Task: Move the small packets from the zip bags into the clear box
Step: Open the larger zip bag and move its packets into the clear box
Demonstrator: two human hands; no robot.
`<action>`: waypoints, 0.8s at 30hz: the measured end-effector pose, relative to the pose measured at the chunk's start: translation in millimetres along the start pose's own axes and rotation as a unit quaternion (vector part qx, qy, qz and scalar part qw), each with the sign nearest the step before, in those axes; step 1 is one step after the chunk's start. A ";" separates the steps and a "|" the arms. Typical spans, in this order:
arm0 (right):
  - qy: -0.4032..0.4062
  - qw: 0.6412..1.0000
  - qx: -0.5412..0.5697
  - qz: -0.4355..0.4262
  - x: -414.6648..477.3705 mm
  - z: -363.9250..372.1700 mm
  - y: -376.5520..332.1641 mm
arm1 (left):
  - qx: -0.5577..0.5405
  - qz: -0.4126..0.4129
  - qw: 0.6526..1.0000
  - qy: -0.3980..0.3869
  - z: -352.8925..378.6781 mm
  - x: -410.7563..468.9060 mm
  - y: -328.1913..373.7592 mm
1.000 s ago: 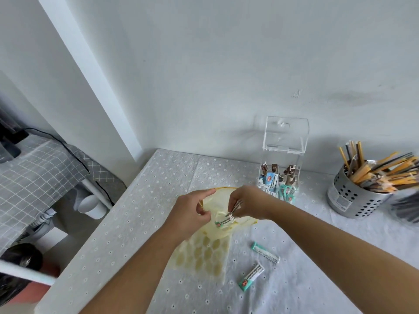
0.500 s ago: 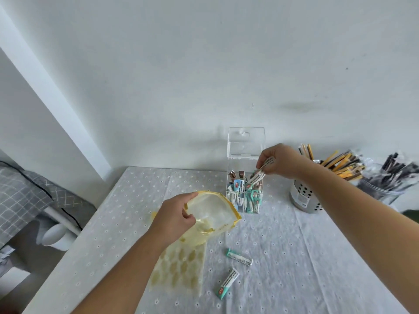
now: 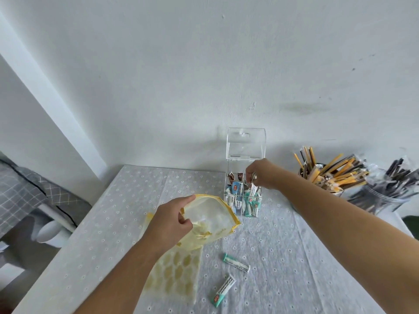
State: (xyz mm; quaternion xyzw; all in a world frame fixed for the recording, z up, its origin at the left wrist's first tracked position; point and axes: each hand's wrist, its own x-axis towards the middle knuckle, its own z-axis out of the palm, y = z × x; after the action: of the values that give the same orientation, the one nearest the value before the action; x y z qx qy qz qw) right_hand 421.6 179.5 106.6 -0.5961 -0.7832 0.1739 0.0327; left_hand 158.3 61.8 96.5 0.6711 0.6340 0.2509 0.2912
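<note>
A yellow-rimmed zip bag [image 3: 207,215] with a honeycomb print is held open above the table by my left hand [image 3: 169,219], which grips its mouth. My right hand [image 3: 260,175] is over the clear box [image 3: 243,198] and pinches a small white and teal packet [image 3: 252,191], lowering it into the front right compartment. The box lid [image 3: 246,142] stands open upright. Several packets stand inside the box. Two more packets [image 3: 235,262] [image 3: 223,290] lie on the tablecloth in front of the bag.
The table [image 3: 294,257] has a pale dotted cloth and meets a white wall. A metal holder of yellow and dark sticks [image 3: 328,172] and a clear jar of dark sticks [image 3: 385,189] stand at the right. A grey checked surface [image 3: 20,189] lies left, below the table.
My right hand carried a packet from the bag's mouth to the clear box and has now lowered it into a compartment. My left hand kept holding the bag open.
</note>
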 end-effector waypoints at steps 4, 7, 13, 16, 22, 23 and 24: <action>-0.017 1.000 -0.009 -0.010 4.0 7.4 -1.3 | 0.001 -0.010 1.000 0.000 -0.5 0.3 -2.0; -0.010 1.000 0.013 -0.002 6.0 8.5 4.2 | 0.000 -0.012 1.000 -0.002 -0.5 1.2 -1.9; -0.013 0.998 0.051 0.026 0.7 3.9 11.5 | 0.000 -0.011 1.000 -0.009 2.4 0.6 -2.7; -0.037 0.999 0.034 0.014 -1.8 9.7 6.7 | 0.000 -0.009 1.000 -0.013 3.8 -0.2 -1.4; -0.038 0.999 -0.022 -0.002 0.7 30.0 -2.5 | 0.000 -0.007 1.000 -0.011 4.4 -2.2 0.4; -0.034 0.999 -0.033 -0.003 2.3 32.5 -1.8 | 0.000 -0.007 1.000 -0.011 4.4 -2.5 0.4; -0.032 0.999 -0.041 0.000 4.3 33.8 -0.4 | 0.000 -0.006 1.000 -0.010 4.4 -2.4 0.4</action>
State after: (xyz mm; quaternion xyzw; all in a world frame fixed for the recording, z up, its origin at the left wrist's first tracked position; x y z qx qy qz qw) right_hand 411.3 175.5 74.4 -0.5911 -0.7903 0.1607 -0.0168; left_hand 161.5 59.0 93.8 0.6696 0.6352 0.2420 0.2992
